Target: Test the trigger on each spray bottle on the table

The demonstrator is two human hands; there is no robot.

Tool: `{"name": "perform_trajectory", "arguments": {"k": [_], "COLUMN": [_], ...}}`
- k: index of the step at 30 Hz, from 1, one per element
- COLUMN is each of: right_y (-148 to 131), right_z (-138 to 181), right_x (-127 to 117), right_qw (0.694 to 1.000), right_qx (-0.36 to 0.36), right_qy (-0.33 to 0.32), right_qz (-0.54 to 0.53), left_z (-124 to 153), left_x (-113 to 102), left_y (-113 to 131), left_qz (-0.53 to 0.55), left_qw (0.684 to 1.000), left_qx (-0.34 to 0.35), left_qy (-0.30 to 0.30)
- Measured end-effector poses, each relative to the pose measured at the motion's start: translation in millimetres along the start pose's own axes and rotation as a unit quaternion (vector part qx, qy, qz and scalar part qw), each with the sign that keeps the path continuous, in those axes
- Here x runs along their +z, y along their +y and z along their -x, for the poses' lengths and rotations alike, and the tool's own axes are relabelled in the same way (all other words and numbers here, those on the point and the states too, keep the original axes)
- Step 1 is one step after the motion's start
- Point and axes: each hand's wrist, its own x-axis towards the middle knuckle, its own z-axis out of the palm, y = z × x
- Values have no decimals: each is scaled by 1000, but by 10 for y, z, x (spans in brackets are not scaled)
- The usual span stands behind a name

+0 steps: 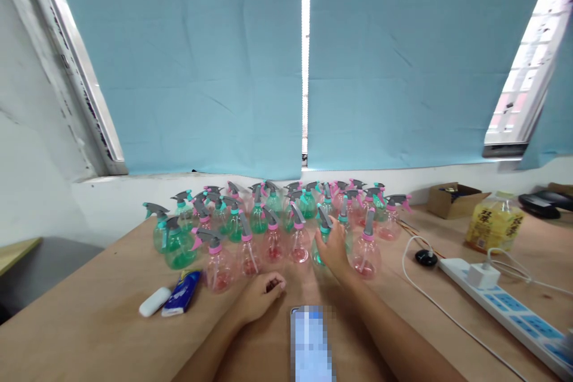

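My right hand [333, 246] is wrapped round a green spray bottle [317, 255] with a grey trigger head, which stands in the front of a crowd of bottles. On the bare tabletop before the bottles rests my left hand [265, 293], its fingers curled in and nothing seen in them. A pink spray bottle [299, 246] stands just left of the held one, and another pink bottle [366, 256] to its right. Farther left, a pink bottle [219, 268] has its nozzle turned left. Green bottles, such as this one [179, 250], are mixed among the pink.
A phone [311, 343] lies at the front. To the left are a blue packet [181, 293] and a white case [154, 302]. A power strip [505, 304], a cable, a black disc [426, 258], a jug of yellow liquid [495, 224] and a cardboard box [452, 200] occupy the right.
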Motion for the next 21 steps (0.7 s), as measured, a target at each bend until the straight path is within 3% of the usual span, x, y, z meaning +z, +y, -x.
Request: {"name": "perform_trajectory", "arguments": {"k": [6,13,16,21], "right_y": [-29,-431,-514,-307], "right_z": [27,-220,-554,-1034], "right_x": [-38,-439,-549,-478], "right_qw": [999,990,991,986], "right_qx": [-45,-79,-31,155], "right_qy": [5,87,127,53], "right_qz": [-20,-73,-30,5], "left_z": [-1,0,-3,-10], "left_x": [1,1,0,-1], "left_y": [-6,-1,2,-16], "left_qz": [-2,7,2,13], "left_qw": [1000,1000,1000,1000], "left_qx": [-1,2,0,2], "left_qy": [0,-6,-4,-7]}}
